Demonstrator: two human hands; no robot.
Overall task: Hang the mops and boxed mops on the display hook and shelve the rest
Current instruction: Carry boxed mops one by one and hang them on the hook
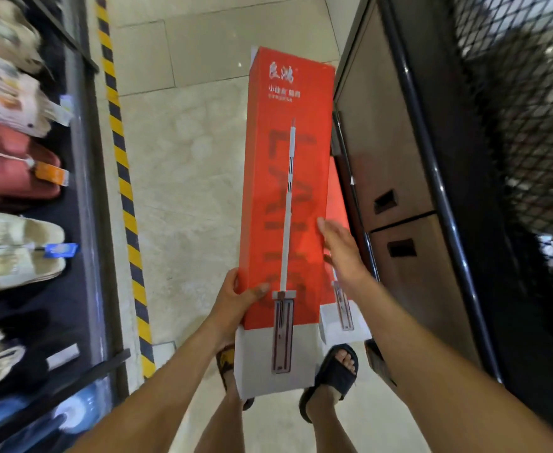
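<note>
A tall red and white boxed mop [288, 178] with a mop printed on its front stands in front of me, held off the floor. My left hand [237, 299] grips its lower left edge, thumb across the front. My right hand [340, 246] lies with straight fingers against the box's right side. A second boxed mop [342, 308] of the same kind stands just behind, leaning by the dark cabinet, mostly hidden.
A dark wooden cabinet [399, 178] with a black wire mesh panel [530, 125] stands to the right. On the left is a shelf [82, 197] of slippers and packaged goods. A yellow and black floor stripe [121, 178] runs along it. My sandalled feet show below.
</note>
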